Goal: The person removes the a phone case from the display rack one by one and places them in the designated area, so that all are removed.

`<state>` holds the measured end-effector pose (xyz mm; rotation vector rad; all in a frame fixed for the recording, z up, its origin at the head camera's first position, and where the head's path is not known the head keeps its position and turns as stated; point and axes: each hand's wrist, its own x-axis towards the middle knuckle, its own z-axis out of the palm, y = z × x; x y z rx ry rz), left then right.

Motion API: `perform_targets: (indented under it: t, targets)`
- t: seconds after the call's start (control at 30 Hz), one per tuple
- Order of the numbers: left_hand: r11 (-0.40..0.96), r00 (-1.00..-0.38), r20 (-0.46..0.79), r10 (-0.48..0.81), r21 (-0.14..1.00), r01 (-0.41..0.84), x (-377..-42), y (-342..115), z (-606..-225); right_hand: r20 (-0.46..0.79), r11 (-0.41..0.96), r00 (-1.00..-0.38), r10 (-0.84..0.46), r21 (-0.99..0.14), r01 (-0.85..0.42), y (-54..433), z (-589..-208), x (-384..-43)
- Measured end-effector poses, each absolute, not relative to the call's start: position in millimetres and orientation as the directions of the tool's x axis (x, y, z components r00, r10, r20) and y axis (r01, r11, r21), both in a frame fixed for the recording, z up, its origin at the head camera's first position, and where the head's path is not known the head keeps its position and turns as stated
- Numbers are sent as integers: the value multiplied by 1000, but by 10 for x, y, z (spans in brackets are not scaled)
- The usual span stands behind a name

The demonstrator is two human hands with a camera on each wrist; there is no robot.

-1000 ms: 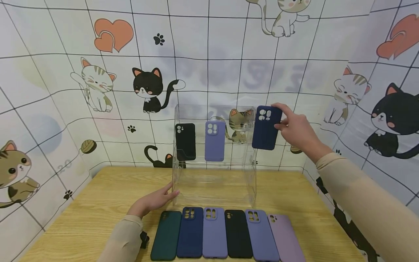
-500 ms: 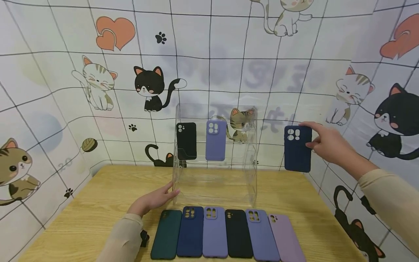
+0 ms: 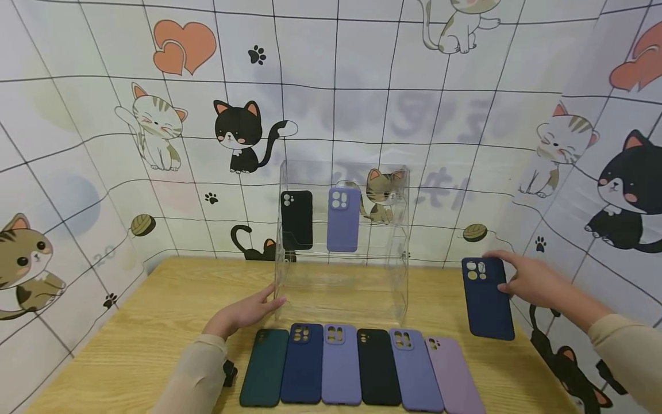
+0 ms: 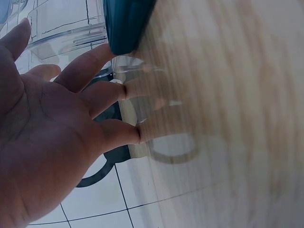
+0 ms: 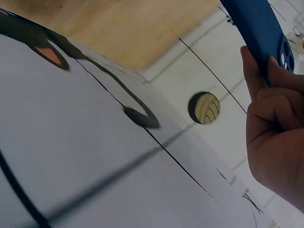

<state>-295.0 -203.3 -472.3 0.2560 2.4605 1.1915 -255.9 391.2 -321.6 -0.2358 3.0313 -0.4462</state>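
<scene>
My right hand (image 3: 532,280) pinches a dark blue phone case (image 3: 488,305) by its upper right corner, holding it to the right of the clear display stand (image 3: 341,316). The same blue case (image 5: 256,33) shows at the top right of the right wrist view. On the stand, a black phone case (image 3: 297,221) and a lavender phone case (image 3: 343,224) stand upright on the upper tier. My left hand (image 3: 243,313) rests at the stand's lower left side, fingers extended. In the left wrist view, its fingertips (image 4: 128,132) touch the wooden table.
A row of phone cases lies along the table's front: green (image 3: 264,368), dark blue (image 3: 302,371), lavender (image 3: 341,371), black (image 3: 379,374), another lavender (image 3: 419,376) and pink-purple (image 3: 455,376). A cat-print cloth (image 3: 362,69) lines the walls behind and beside the wooden table (image 3: 139,333).
My right hand has carried the dark blue case away from the stand's upper right, rightward and down. The left hand has stayed at the stand's side.
</scene>
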Motion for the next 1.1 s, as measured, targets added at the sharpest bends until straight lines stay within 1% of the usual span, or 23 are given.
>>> perform_targets:
  t: [0.17,0.33,0.43,0.53,0.63,0.73,0.87,1.03,1.1]
  targets:
    - [624,-907,-265,329,781,-2,-2956,-2034,-4721,-188,919,-971,-147,-390,-64,3965,-3510,-2527]
    - [626,-909,-261,326,780,0,-2961,-2035,-4713,-305,871,-936,-176,-491,-4,4024,-3747,-2456]
    - [626,-909,-260,326,780,1,-2965,-2032,-4707,-352,848,-912,-211,-530,8,4067,-3883,-2424]
    - [626,-908,-260,328,780,3,-2964,-2030,-4709,-392,825,-894,-215,-564,49,4104,-4006,-2402]
    - [630,-907,-262,329,776,4,-2958,-2019,-4706,-414,786,-886,-209,-610,99,4138,-4122,-2379]
    - [632,-906,-266,329,775,2,-2953,-2007,-4700,-426,760,-878,-217,-639,122,4159,-4200,-2364]
    - [631,-906,-268,327,776,-2,-2949,-1997,-4688,-435,782,-875,-212,-613,115,4163,-4253,-2360]
    - [632,-906,-269,326,775,-2,-2943,-1997,-4681,-423,812,-887,-186,-574,104,4135,-4285,-2364]
    - [630,-908,-267,324,777,-4,-2942,-1998,-4679,-413,819,-890,-194,-567,85,4123,-4298,-2362]
